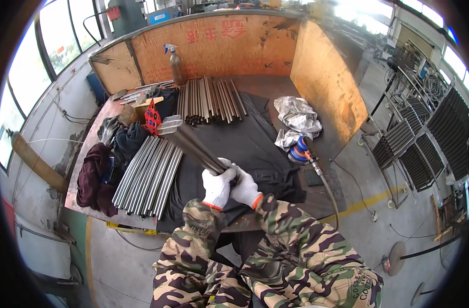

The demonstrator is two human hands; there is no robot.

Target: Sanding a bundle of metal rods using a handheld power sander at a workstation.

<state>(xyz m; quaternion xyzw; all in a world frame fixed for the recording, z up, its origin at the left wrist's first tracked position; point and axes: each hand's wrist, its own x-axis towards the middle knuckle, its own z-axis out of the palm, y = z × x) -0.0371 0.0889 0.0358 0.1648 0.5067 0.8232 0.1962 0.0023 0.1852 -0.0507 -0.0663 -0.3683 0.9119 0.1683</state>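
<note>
Centrally, the left hand [217, 188] and right hand [246, 188] had fingers wrapped round grey tubes [196, 149], held slanting above the dark cloth [232, 138] on the worktop [269, 86]; shiny tubes [148, 177] lay leftward, the sander [299, 152] rightward.

We count two gloved hands [217, 190], two broad rows of metal tubes [148, 177], one spray bottle [176, 68], one sander [299, 150].

Your left forearm [187, 241] and right forearm [296, 231], both camouflage-sleeved, reach forward and angle inward. Your left hand [217, 189] and right hand [245, 188], white-gloved and orange-cuffed, meet side by side before you, the 2 curled together in a grip.
</note>
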